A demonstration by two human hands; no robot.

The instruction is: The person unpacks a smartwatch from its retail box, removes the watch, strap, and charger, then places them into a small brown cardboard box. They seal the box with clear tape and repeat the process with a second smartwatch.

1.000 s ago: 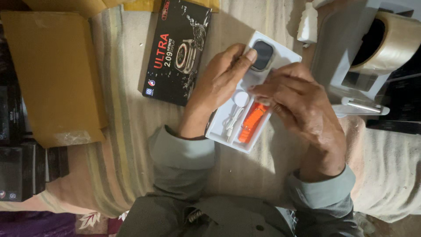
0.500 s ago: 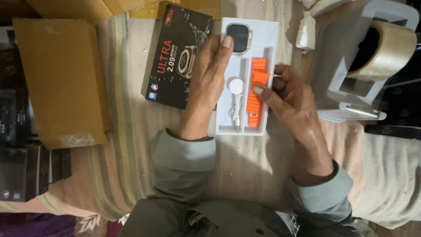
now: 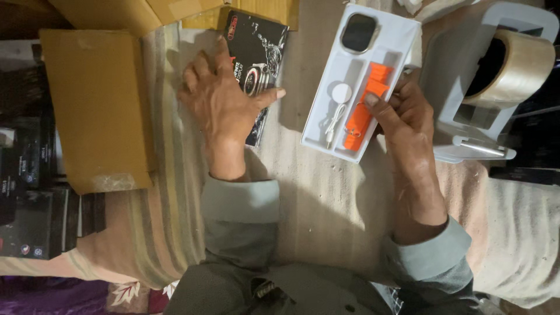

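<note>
A white plastic tray (image 3: 382, 38) lies tilted on the cloth, holding a dark square watch face (image 3: 357, 32), a white round charger puck with cable (image 3: 341, 94) and an orange strap (image 3: 366, 108). My right hand (image 3: 402, 116) grips the tray's right edge, thumb pressed on the orange strap. My left hand (image 3: 224, 102) rests flat with spread fingers on the black printed box lid (image 3: 263, 44), to the left of the tray.
A brown cardboard box (image 3: 96, 108) lies at the left, more cardboard along the top. A grey tape dispenser (image 3: 466, 87) with a roll of tan tape (image 3: 516, 70) stands at the right. Dark boxes are stacked at the far left.
My left hand left the tray and moved left onto the black box lid. The tray now leans to the right, held by my right hand alone.
</note>
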